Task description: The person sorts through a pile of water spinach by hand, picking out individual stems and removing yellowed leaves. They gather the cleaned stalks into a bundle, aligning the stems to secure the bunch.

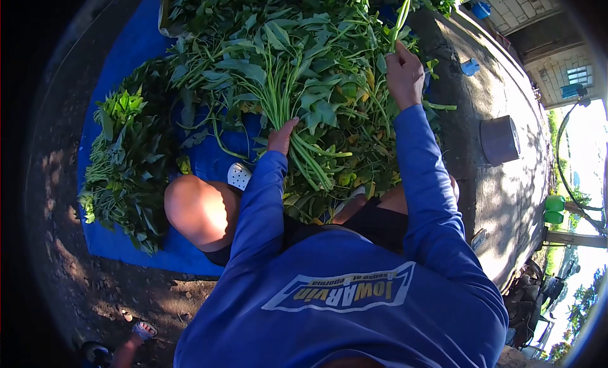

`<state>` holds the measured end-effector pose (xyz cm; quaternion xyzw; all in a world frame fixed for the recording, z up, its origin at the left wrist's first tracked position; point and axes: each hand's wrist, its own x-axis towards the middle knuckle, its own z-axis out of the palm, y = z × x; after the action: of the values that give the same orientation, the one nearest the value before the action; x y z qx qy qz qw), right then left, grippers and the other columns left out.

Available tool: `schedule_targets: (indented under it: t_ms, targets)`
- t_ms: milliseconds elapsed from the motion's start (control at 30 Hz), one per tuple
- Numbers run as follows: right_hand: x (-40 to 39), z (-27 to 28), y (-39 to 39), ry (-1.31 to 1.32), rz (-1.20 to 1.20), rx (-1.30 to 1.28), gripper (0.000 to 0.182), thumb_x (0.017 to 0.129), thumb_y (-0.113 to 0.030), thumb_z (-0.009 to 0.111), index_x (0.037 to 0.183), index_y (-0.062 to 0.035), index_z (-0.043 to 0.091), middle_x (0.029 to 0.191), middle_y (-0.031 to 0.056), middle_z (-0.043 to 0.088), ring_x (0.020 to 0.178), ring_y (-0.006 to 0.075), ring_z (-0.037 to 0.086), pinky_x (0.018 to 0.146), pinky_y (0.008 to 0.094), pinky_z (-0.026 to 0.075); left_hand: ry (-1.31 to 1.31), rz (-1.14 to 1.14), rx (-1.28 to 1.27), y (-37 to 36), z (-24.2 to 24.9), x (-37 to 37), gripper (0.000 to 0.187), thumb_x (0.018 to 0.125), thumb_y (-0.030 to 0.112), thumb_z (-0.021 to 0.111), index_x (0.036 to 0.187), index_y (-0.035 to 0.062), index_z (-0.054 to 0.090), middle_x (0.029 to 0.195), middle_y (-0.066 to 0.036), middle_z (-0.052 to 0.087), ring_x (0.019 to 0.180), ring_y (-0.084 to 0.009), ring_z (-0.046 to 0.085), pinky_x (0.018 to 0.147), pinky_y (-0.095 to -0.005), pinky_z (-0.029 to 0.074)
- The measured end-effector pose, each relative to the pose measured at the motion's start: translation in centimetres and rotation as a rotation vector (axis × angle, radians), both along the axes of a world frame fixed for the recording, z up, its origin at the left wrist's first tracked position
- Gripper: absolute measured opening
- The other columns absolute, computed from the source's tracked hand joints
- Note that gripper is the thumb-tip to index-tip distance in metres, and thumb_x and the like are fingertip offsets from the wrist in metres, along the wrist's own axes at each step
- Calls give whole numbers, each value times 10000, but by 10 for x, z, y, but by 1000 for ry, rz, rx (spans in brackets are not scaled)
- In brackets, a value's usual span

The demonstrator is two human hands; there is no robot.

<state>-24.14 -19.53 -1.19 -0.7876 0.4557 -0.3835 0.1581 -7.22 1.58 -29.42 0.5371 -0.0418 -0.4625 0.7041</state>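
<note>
My left hand is closed round a thick bunch of water spinach, its leafy tops pointing away from me and its cut stems fanning out below my fist. Farther right and higher, my right hand grips a few pale green stems that stick up past the fingers. Part of their leaves runs toward the top edge of the view. A large heap of loose greens spreads in front of and beneath both hands, with yellowed leaves nearer my legs.
Bundled greens are stacked on a blue tarp at left. On the right, a concrete ledge carries a grey-brown container and a small blue object. A white clog shows beside my knee. Another person's foot is at lower left.
</note>
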Motion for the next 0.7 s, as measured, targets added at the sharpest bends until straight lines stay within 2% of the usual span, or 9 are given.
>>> schedule_targets:
  t_ms: [100,167,233,267,400,433,533,633,700]
  targets:
    - [34,-36,38,53,86,-88,425,953,-186,631,1349,-44,694,1057,236,693,1015,383,664,913,479,530,104,-51,-29,3,11,-3,547,833,431,861,1204,45,749,1118,-83,752,975,-205,703,910,-371,548]
    - [51,-73,83,153,207,76,426,944,-154,641,1358,-65,687,1086,254,684,1069,410,648,944,495,520,190,-116,-87,2,4,-4,563,897,469,815,1283,73,710,1159,-87,746,1007,-221,712,940,-407,560]
    - [54,-165,103,314,485,127,427,947,-155,663,1362,-54,689,1073,257,709,1037,409,689,916,470,540,498,-191,-176,6,25,-12,587,926,489,785,1333,82,671,1193,-99,742,1026,-248,720,948,-438,570]
    - [54,-174,113,326,465,167,445,944,-147,665,1378,-51,675,1065,258,717,1047,399,695,925,466,542,650,-220,-224,7,32,-13,599,940,500,770,1357,86,652,1209,-106,741,1035,-261,724,952,-454,575]
    - [55,-158,151,222,367,515,509,929,-114,669,1431,-37,627,1068,258,734,1039,345,726,942,437,554,603,-95,-306,9,22,-21,629,938,505,775,1363,67,626,1225,-126,735,995,-290,740,903,-468,596]
    - [56,-144,155,152,328,636,524,925,-106,670,1441,-33,617,1077,258,735,1026,328,735,941,428,559,475,104,-164,6,20,-28,586,889,437,848,1272,25,686,1139,-137,755,917,-251,741,840,-405,596]
    - [54,-157,164,131,268,599,543,909,-85,682,1445,-33,612,1100,219,741,939,286,747,913,399,573,161,161,-118,2,19,-38,468,837,331,895,1137,3,746,1043,-128,768,864,-205,729,778,-352,581]
    - [39,-191,141,100,612,565,497,870,-102,686,1360,-23,658,1037,180,742,968,352,719,914,443,564,155,149,-40,12,32,-28,331,809,216,866,1036,-5,770,970,-100,775,816,-188,726,746,-341,577]
    - [55,-147,126,142,452,520,473,864,-102,692,1329,-19,671,1030,182,753,952,349,734,892,428,579,57,150,-8,14,21,-24,315,800,192,852,1026,-13,770,953,-91,772,797,-184,720,742,-339,574]
